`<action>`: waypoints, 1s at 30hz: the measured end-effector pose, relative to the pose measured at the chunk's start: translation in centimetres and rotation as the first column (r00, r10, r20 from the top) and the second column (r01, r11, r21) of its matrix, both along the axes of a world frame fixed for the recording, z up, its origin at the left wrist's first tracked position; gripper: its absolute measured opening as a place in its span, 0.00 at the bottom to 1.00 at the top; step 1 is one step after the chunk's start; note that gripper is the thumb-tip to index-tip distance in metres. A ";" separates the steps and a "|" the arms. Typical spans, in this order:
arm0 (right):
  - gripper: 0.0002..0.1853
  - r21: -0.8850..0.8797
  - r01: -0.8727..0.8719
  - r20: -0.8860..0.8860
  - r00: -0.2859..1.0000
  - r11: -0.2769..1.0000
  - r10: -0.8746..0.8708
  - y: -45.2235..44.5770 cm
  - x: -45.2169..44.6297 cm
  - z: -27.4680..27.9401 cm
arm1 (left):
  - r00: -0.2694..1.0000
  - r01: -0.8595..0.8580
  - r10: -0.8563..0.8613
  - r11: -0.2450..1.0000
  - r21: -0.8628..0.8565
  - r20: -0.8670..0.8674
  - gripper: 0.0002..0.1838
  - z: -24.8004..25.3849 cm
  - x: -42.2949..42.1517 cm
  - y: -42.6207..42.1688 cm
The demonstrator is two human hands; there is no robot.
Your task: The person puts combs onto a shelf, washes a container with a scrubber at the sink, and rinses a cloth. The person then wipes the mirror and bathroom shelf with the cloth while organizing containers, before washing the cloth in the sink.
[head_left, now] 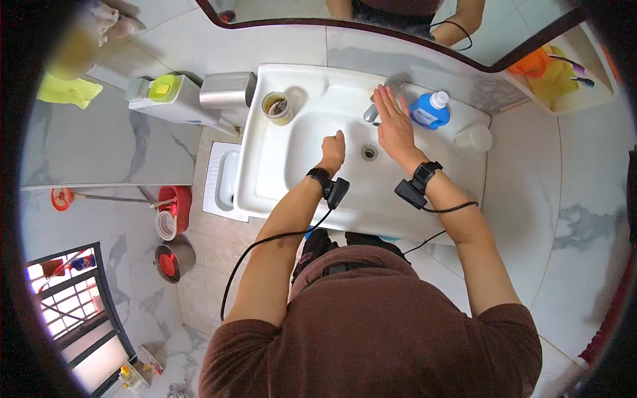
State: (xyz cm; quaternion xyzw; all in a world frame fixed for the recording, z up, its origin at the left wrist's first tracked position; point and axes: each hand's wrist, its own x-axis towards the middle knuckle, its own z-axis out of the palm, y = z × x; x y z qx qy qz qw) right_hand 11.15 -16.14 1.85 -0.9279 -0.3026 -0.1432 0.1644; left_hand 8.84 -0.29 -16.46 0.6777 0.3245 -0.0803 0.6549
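Over the white sink point(265, 179), my left hand point(333, 150) is curled closed above the basin, left of the drain point(369, 153). No object sticks out of its fingers, though the palm side is hidden. My right hand point(396, 126) has its fingers stretched out beside the metal faucet point(371, 113), partly covering it; whether they touch I cannot tell. Just right of that hand stands a blue bottle with a white cap point(431, 111). A clear jar with dark contents point(277, 109) is on the sink's back left corner. Each wrist wears a black strap with a cabled device.
A white cup-like container point(474, 138) rests at the sink's right edge. The mirror point(398, 30) hangs behind the sink. To the left are a metal box point(227, 90), a white bin point(166, 106) and a squat toilet point(227, 180). A bucket point(174, 260) stands on the floor.
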 end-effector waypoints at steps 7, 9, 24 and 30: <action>0.38 -0.020 -0.025 -0.037 0.999 0.999 0.024 -0.5 -0.1 0.6 | 0.998 0.057 -0.057 0.993 0.103 -0.004 0.27 2.4 -0.8 0.9; 0.39 0.014 -0.024 -0.065 0.998 1.000 0.025 -0.8 -0.8 0.7 | 0.998 0.064 -0.062 0.986 0.152 -0.019 0.31 2.1 -0.5 1.5; 0.38 -0.544 0.653 -0.207 0.505 0.527 -0.838 -19.7 -17.0 -7.6 | 0.676 -0.147 -0.550 0.551 0.822 0.490 0.21 11.2 2.9 18.0; 0.32 -0.369 0.768 -0.198 0.486 0.524 -0.851 -22.2 -18.3 -8.3 | 0.674 -0.027 -0.622 0.519 0.854 0.399 0.21 11.7 2.0 18.5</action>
